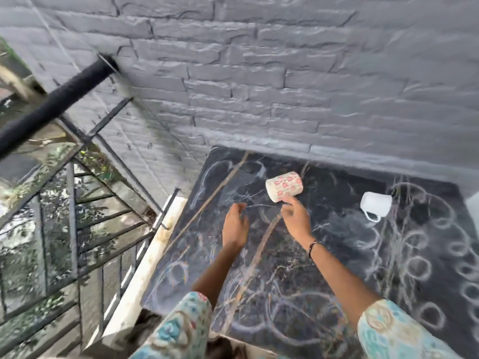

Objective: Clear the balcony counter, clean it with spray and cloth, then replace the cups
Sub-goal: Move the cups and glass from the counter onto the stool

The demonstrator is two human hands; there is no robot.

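A dark marble counter [324, 255] with white ring marks fills the lower right. A white cup with a red flower pattern [284, 186] is tilted on its side near the counter's back. My right hand [295, 217] touches its lower rim with the fingertips; whether it grips the cup is unclear in the blur. To the left of it my left hand [234, 224] hovers over the counter, fingers curled apart and holding nothing. A plain white cup [375, 206] stands upside down further right, handle toward me.
A grey painted brick wall [259, 86] rises behind the counter. A black metal railing [57, 104] with bars runs along the left, with a drop and greenery beyond. A pale ledge [155, 250] borders the counter's left edge.
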